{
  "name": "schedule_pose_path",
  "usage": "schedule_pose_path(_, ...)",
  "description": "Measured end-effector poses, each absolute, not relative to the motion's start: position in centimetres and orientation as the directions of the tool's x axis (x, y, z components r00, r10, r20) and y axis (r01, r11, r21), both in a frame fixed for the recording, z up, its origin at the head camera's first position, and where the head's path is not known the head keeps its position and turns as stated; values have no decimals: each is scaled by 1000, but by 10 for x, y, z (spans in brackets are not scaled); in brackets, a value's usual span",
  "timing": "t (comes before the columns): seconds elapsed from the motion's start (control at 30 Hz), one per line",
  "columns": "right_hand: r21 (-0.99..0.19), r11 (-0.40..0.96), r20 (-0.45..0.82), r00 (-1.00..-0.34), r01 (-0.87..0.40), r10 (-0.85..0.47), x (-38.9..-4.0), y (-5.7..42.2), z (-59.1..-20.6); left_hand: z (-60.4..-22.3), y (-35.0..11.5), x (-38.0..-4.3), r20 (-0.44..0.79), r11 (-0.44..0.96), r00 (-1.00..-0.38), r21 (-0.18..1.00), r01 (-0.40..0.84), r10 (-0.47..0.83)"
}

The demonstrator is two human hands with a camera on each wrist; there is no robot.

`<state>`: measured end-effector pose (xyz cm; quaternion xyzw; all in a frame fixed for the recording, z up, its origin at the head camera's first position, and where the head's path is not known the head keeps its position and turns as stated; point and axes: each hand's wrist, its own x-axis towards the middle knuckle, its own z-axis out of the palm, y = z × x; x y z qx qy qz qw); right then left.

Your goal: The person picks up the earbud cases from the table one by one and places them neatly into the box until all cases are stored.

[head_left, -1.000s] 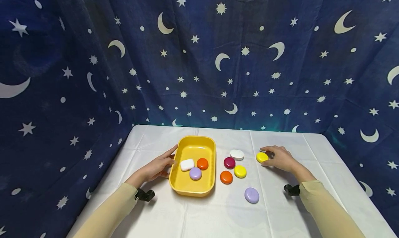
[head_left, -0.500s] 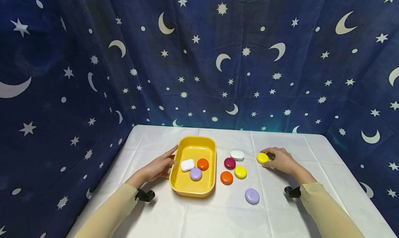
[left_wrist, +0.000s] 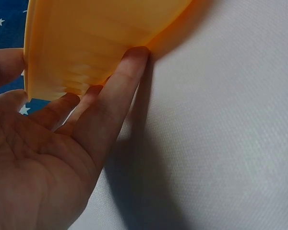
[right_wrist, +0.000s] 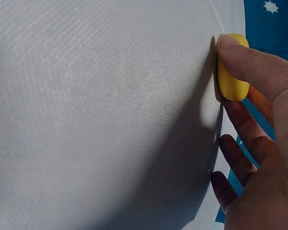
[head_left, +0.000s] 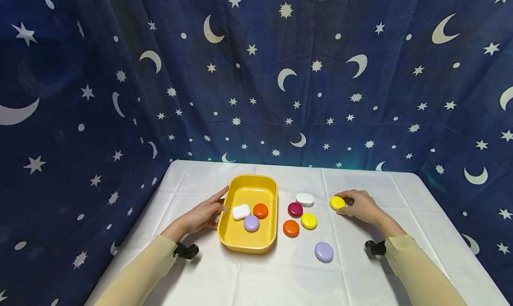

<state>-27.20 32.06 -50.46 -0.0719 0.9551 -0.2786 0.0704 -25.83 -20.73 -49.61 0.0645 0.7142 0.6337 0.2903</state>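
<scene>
The right hand (head_left: 358,204) pinches a glossy yellow disc (head_left: 336,202), probably light, hard and slippery, best held by its edge; the left hand (head_left: 203,214) grips a yellow tray (head_left: 249,249).

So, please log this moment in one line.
left hand: touches yellow tray; right hand: pinches yellow piece; in tray: white piece, orange piece, lilac piece

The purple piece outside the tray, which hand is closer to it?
Right. The right hand is beyond the purple piece, to its right; the left hand is across the tray, farther left.
</scene>
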Motion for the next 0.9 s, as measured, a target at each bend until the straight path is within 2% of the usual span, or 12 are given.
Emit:
schedule_pose_path(0.47, -535, 834, -68, -977, -137, -204, -275, 317, -502, -497, -209, -258, -327, 177, -825, 945, -276, 461)
schedule_pose_path(0.9, -576, 777, 46, -959, -255, -280, -283, 291, -480, -497, -208, -258, -330, 181, -817, 944, -276, 473)
